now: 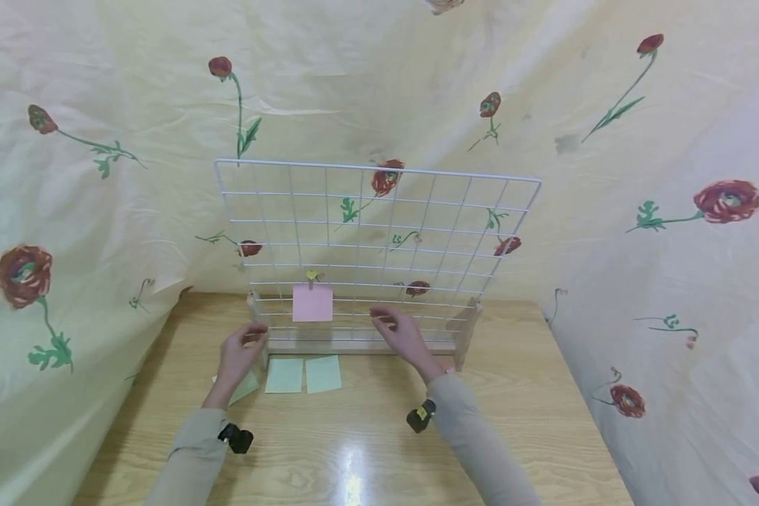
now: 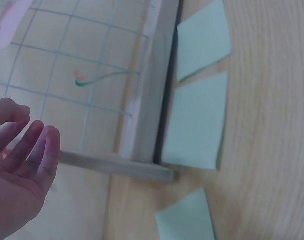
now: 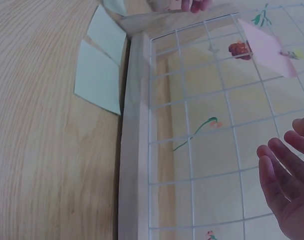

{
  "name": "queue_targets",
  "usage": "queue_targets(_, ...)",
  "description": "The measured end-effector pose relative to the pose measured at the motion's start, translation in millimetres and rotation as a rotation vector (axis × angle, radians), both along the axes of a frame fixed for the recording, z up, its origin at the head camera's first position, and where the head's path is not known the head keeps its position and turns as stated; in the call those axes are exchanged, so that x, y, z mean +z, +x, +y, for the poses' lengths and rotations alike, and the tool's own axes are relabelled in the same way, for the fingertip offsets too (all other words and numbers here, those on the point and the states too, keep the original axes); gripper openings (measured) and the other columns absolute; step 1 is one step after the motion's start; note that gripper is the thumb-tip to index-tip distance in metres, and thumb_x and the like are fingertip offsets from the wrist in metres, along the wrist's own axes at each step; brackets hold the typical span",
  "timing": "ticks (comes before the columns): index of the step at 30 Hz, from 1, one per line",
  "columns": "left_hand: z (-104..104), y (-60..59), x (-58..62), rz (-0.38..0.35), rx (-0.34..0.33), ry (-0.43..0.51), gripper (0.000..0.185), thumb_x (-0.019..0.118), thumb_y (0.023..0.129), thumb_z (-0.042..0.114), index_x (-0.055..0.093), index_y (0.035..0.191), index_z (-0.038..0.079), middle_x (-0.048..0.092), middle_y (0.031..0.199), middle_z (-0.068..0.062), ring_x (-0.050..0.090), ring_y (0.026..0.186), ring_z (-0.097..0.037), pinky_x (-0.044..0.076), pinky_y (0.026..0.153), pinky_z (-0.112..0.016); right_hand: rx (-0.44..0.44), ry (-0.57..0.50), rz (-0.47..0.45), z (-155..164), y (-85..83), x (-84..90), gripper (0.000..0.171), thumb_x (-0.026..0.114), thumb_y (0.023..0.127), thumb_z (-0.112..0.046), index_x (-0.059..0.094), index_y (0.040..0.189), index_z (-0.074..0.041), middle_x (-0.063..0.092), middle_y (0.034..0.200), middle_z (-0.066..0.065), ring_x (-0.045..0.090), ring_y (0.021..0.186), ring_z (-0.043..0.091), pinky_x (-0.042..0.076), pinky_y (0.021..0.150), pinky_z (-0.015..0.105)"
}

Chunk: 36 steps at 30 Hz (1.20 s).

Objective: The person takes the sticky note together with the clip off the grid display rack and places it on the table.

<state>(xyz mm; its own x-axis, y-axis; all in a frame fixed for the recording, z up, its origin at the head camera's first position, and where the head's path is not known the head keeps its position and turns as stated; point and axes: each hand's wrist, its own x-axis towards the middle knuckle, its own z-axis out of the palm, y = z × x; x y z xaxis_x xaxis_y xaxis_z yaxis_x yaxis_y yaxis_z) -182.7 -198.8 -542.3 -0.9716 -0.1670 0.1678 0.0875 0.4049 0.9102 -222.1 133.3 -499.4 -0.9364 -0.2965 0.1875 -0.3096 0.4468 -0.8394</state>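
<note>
A white wire grid (image 1: 357,242) stands tilted in a wooden base (image 1: 360,347). On it hangs a pink paper note (image 1: 313,303), held at its top by a small clip with a yellow heart (image 1: 312,275). My left hand (image 1: 240,351) hovers by the left end of the base, its fingers loosely bent with nothing in them. To the right of the pink note, my right hand (image 1: 401,336) is in front of the lower wires, fingers relaxed and holding nothing. Below the left hand lies a green note (image 1: 247,386), partly covered by it.
Two pale green notes (image 1: 284,376) (image 1: 323,374) lie side by side before the base on the wooden table (image 1: 354,436). A floral cloth (image 1: 133,246) hangs behind and on both sides. Each wrist carries a small black camera (image 1: 237,438).
</note>
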Motion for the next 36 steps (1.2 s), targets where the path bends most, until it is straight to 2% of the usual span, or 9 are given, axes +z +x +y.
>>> queue_targets(7,12.4,-5.5,17.6,-0.012,-0.051,0.056,0.026,0.064,0.089,-0.002,0.061,0.115,-0.005,0.063,0.114,-0.021,0.060,0.104,-0.034,0.049,0.080,-0.017,-0.005,-0.032,0.028,-8.8,2.1,6.1,0.028,0.059,0.095,-0.009,0.062,0.122,-0.002,0.065,0.118,0.010,0.062,0.105,0.027,0.054,0.087,0.040)
queue_targets(10,18.8,-5.1,32.8,0.010,-0.090,0.091,0.027,0.062,0.090,-0.004,0.059,0.116,-0.008,0.061,0.115,-0.025,0.059,0.105,-0.038,0.049,0.079,-0.014,-0.003,-0.043,0.035,-13.6,3.7,8.5,0.027,0.060,0.094,-0.007,0.062,0.121,-0.001,0.065,0.117,0.012,0.061,0.104,0.027,0.053,0.086,0.041)
queue_targets(13,23.2,-10.1,38.1,0.032,-0.117,0.130,0.027,0.062,0.091,-0.004,0.058,0.116,-0.010,0.061,0.115,-0.026,0.059,0.104,-0.038,0.049,0.078,-0.013,-0.002,-0.047,0.031,-17.5,3.7,9.4,0.028,0.059,0.094,-0.007,0.062,0.121,-0.001,0.065,0.117,0.011,0.061,0.104,0.026,0.053,0.086,0.041)
queue_targets(15,26.3,-13.6,40.6,0.039,-0.119,0.151,0.027,0.063,0.091,-0.003,0.058,0.116,-0.011,0.061,0.114,-0.027,0.059,0.104,-0.037,0.050,0.079,-0.014,0.010,-0.058,0.033,-19.7,2.9,9.9,0.028,0.059,0.094,-0.007,0.061,0.121,0.000,0.065,0.117,0.012,0.061,0.104,0.026,0.053,0.086,0.040)
queue_targets(17,27.6,-20.1,35.1,0.054,-0.115,0.158,0.026,0.064,0.090,-0.001,0.060,0.115,-0.009,0.062,0.113,-0.025,0.060,0.102,-0.034,0.050,0.079,-0.015,0.021,-0.066,0.036,-21.9,1.9,10.9,0.028,0.059,0.094,-0.007,0.061,0.121,-0.001,0.065,0.117,0.012,0.061,0.104,0.026,0.053,0.086,0.039)
queue_targets(22,34.9,-27.7,41.3,0.086,-0.128,0.148,0.026,0.064,0.090,0.000,0.060,0.114,-0.008,0.062,0.113,-0.025,0.061,0.101,-0.034,0.051,0.079,-0.017,0.025,-0.054,0.046,-29.0,0.0,17.1,0.028,0.059,0.095,-0.007,0.062,0.122,-0.002,0.065,0.117,0.010,0.061,0.104,0.024,0.053,0.086,0.036)
queue_targets(27,42.1,-34.9,47.1,0.066,-0.130,0.174,0.028,0.063,0.090,-0.003,0.059,0.117,-0.008,0.061,0.115,-0.026,0.060,0.102,-0.036,0.052,0.081,-0.018,0.011,-0.048,0.036,-37.3,-0.4,25.7,0.028,0.060,0.094,-0.007,0.062,0.122,-0.004,0.065,0.117,0.009,0.060,0.105,0.023,0.052,0.087,0.036)
queue_targets(36,54.1,-42.9,53.4,0.078,-0.053,0.236,0.027,0.059,0.089,-0.010,0.057,0.116,-0.012,0.060,0.111,-0.029,0.059,0.102,-0.039,0.050,0.077,-0.013,0.042,-0.080,0.029,-49.7,-4.4,31.9,0.030,0.058,0.095,-0.008,0.060,0.124,-0.001,0.064,0.118,0.009,0.059,0.105,0.023,0.052,0.086,0.036)
